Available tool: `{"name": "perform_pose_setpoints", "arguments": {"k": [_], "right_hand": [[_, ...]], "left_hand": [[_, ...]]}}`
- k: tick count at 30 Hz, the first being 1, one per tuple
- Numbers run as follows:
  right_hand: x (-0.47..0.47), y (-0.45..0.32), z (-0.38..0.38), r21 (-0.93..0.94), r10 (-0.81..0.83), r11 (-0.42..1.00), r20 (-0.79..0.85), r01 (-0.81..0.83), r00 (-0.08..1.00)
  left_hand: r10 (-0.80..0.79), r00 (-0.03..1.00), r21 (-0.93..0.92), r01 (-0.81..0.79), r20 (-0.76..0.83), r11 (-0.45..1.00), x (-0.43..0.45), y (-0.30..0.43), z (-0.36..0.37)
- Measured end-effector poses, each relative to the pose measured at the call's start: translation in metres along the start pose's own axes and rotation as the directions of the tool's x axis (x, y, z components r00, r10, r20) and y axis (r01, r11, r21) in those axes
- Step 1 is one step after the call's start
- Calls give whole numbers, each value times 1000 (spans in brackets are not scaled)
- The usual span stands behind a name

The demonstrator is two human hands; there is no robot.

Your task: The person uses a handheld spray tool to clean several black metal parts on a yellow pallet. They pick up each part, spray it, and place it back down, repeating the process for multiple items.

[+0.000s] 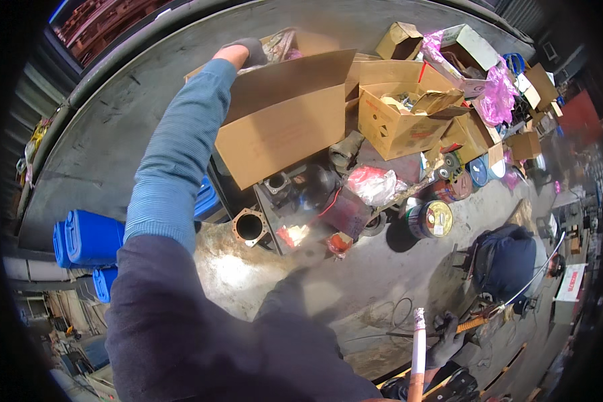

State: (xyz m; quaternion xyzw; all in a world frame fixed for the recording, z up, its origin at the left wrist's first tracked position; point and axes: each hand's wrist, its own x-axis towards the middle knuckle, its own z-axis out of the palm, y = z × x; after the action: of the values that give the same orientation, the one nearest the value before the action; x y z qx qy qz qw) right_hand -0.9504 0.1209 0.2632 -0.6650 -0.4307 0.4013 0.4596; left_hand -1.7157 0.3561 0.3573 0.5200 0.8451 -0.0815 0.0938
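My left hand (251,52), in a dark glove, reaches over the raised flap of a large cardboard box (286,143). It is beside crumpled plastic wrapping (280,45) inside; its fingertips are hidden, so whether it grips anything is unclear. At the lower right, my right hand (447,339), also gloved, is closed around the orange-brown handle (472,324) of a tool. A long, thin, pale rod (532,276) extends from the tool's far end, slightly curved. In the foreground, close to the camera, a lit cigarette (418,346) with an ash tip points upward.
Open cardboard box (402,125) holds small parts. Metal cylinder part (249,227), red-and-clear plastic bag (374,185) and metal can (434,219) are below the boxes. Blue jerrycans (93,238) stand left. Dark blue fabric shape (507,261) is at right, above a thin cable (402,311) on the floor.
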Motion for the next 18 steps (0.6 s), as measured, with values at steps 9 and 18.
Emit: {"name": "perform_pose_setpoints", "arguments": {"k": [9, 18], "right_hand": [[-40, 23, -6, -13, 22, 1000, -127, -24, 992], [-49, 14, -61, -98, -29, 995, -176, 12, 984]], "left_hand": [[271, 906, -13, -282, 326, 959, 22, -49, 42], [-81, 501, -129, -63, -862, 990, 29, -96, -47]]}}
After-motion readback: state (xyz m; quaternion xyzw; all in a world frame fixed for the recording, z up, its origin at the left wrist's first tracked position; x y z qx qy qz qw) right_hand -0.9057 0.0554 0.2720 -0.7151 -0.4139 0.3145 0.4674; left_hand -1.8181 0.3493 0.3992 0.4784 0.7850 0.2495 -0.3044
